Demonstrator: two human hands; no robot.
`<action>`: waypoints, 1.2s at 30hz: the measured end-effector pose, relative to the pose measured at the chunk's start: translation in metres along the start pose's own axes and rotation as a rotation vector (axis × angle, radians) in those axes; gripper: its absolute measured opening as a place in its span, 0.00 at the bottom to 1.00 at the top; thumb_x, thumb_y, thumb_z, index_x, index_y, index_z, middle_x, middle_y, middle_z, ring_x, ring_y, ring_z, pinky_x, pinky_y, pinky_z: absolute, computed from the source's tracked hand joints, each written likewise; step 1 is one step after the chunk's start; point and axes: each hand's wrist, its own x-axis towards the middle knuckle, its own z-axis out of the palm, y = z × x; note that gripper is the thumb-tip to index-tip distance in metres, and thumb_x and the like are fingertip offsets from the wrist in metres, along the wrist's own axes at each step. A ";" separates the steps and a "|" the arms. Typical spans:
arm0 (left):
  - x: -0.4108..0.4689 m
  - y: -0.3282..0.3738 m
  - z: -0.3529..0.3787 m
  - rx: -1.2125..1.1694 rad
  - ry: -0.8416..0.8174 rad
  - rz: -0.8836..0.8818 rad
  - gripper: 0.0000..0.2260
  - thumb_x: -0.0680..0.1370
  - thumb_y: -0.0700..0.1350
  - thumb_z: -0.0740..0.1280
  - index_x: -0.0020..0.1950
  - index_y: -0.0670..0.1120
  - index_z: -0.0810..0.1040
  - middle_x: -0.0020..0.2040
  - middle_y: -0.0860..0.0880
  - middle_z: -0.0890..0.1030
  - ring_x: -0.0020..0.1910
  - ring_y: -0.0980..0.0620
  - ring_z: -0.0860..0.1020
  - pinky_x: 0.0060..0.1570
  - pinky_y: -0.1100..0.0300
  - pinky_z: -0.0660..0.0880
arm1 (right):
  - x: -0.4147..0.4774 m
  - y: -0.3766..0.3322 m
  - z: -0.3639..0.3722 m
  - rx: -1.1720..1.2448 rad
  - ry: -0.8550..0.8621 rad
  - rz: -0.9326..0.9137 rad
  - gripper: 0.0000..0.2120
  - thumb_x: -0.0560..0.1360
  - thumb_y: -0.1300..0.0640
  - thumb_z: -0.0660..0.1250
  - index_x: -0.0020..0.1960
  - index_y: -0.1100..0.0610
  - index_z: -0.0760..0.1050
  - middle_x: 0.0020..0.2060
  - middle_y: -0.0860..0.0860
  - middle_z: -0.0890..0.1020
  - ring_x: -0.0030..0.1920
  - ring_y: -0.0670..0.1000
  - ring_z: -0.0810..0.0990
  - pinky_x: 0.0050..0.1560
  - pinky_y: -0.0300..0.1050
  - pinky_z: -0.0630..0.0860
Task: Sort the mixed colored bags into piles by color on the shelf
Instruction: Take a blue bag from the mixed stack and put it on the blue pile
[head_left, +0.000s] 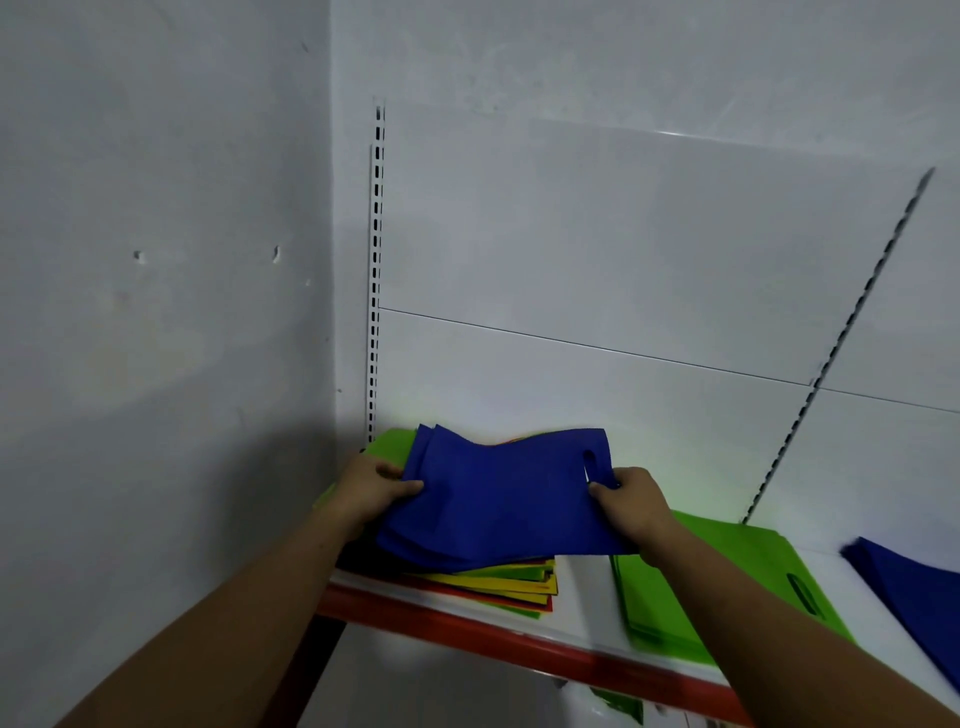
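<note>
Left grip (371, 486) and right grip (631, 501) pinch blue bags (498, 499) over the mixed stack (519, 584). Fanned layers may slip onto the green pile (727, 582)

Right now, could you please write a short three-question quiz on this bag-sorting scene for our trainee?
1. True or false: the left hand and right hand both grip the blue bags.
2. Which pile lies just right of the mixed stack? A) green pile B) red pile C) yellow pile
3. Fill in: the shelf's front edge is ____.
Key: 1 true; 2 A; 3 red.
</note>
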 end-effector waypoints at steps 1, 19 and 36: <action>0.000 -0.001 0.001 -0.001 -0.002 0.005 0.14 0.69 0.46 0.81 0.49 0.42 0.84 0.48 0.44 0.85 0.49 0.46 0.84 0.54 0.48 0.81 | 0.000 0.001 0.000 0.002 0.002 0.002 0.09 0.80 0.60 0.63 0.44 0.61 0.79 0.39 0.57 0.83 0.39 0.57 0.82 0.36 0.47 0.76; -0.010 0.058 -0.009 0.205 0.088 0.142 0.06 0.79 0.38 0.66 0.52 0.46 0.81 0.52 0.47 0.83 0.49 0.48 0.81 0.47 0.55 0.77 | -0.001 -0.019 -0.030 0.217 0.086 -0.017 0.19 0.75 0.50 0.74 0.43 0.69 0.81 0.38 0.61 0.85 0.39 0.60 0.85 0.37 0.55 0.81; -0.039 0.050 0.043 0.233 -0.008 0.016 0.10 0.75 0.34 0.61 0.50 0.40 0.81 0.47 0.41 0.82 0.45 0.44 0.80 0.39 0.56 0.74 | -0.014 0.008 -0.038 0.115 0.078 0.026 0.09 0.76 0.58 0.70 0.46 0.66 0.81 0.41 0.58 0.85 0.42 0.59 0.85 0.47 0.59 0.83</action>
